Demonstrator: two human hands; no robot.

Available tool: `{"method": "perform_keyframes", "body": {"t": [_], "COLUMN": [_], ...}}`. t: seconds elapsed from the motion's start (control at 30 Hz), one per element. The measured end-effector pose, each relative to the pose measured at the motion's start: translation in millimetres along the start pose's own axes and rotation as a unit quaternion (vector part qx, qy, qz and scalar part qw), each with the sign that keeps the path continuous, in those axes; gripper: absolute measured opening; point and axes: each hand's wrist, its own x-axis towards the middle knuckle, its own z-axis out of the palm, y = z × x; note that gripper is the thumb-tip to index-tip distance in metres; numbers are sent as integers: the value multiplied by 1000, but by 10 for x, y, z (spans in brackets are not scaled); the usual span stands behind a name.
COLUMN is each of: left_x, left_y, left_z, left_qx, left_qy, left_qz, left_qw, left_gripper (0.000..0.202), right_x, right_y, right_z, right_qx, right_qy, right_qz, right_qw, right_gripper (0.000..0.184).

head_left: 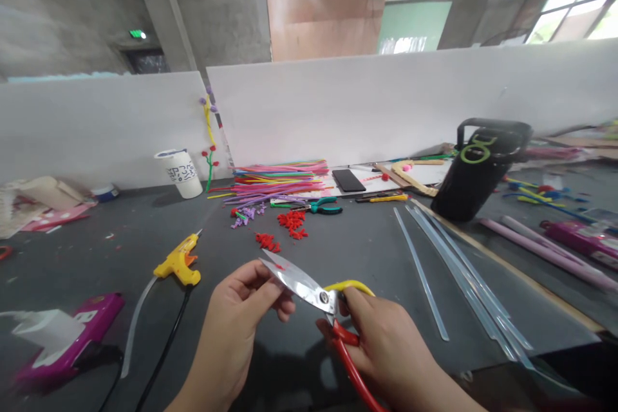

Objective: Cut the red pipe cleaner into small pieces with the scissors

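My right hand [381, 341] is closed round the red and yellow handles of a pair of scissors [309, 288], blades pointing up and left. My left hand [241, 318] pinches something small against the blades; a red speck shows by the blade, too small to name. Beyond the hands, small heaps of red cut pieces [268, 242] and more red pieces [292, 222] lie on the dark table, next to purple bits [247, 214]. A bundle of coloured pipe cleaners [280, 179] lies further back.
A yellow glue gun [179, 262] with a black cord lies left, a magenta tool [72, 335] nearer. Clear glue sticks [449, 264] fan out on the right beside a black container [476, 170]. Green-handled pliers [323, 207], a phone [348, 180] and a white cup [181, 172] stand before white partition boards.
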Motion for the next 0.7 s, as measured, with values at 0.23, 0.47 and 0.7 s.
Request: {"method": "perform_keyframes", "body": {"t": [0.23,0.47,0.7], "left_x": [28,23,15], "left_y": [-11,-69,-82], "left_z": [40,104,154], "left_qx": [8,32,73], "left_qy": [-29,-150,-188], "left_qz": [-30,-130,-174], "left_qw": [999,980,964], "left_gripper": [7,9,10], "right_x": [74,206,267], "right_y": [8,-15,-39], "right_z": [-71,-163,-153], "right_qx": [180,487,558], "right_qy": [-31,-100,-159], "right_qz": [56,111,95], "right_qw": [982,861,809], "right_gripper": [27,11,10]}}
